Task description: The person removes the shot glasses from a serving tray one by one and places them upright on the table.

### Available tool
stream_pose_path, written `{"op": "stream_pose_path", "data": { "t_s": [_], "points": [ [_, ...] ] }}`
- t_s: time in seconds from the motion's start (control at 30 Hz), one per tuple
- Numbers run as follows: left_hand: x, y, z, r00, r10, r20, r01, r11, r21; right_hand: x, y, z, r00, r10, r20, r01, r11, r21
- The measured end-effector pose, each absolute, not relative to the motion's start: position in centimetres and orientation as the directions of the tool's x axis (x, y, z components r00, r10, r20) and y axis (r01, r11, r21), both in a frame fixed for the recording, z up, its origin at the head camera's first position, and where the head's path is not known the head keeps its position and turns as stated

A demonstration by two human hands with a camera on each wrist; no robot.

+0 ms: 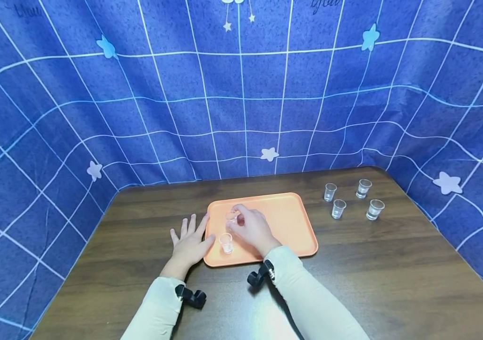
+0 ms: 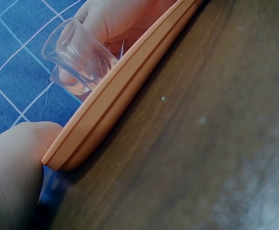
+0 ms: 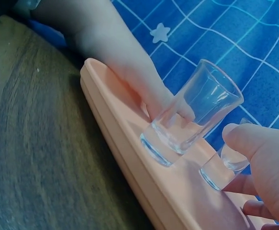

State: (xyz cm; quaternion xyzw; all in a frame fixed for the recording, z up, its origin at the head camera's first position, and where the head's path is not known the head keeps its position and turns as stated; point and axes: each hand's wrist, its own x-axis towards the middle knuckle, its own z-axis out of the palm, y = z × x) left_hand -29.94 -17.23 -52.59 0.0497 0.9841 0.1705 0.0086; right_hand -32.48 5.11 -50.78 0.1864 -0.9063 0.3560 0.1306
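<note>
Blue cloth [image 1: 262, 115], printed with a white grid and pale stars [image 1: 447, 182], hangs behind the dark, wood-grained counter [image 1: 148, 212]. Left of the smooth orange tray [image 1: 290, 226], the left hand [image 1: 188, 246] lies with fingers spread wide, its thumb touching the tray's edge. Toward the tray's left end stands a clear, flared cup [image 1: 226, 243] with a thick base; just behind it, the right hand [image 1: 253, 230] pinches a second cup [image 3: 215, 171]. Right of the tray, four transparent cups [image 1: 338, 208] stand on the counter.

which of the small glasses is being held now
The far glass of the two at the orange tray: the right hand pinches it. The near glass there and four glasses on the table are not held.
</note>
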Motion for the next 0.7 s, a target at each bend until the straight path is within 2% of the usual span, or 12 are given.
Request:
{"op": "stream_pose_path", "data": {
  "t_s": [0.7],
  "points": [
    [-29.8,-17.2,-52.4,-0.995,0.097,-0.004,0.09,0.936,0.339,-32.1,6.2,-50.4,-0.898,-0.255,0.358,-0.433,0.66,-0.614]
  ]
}}
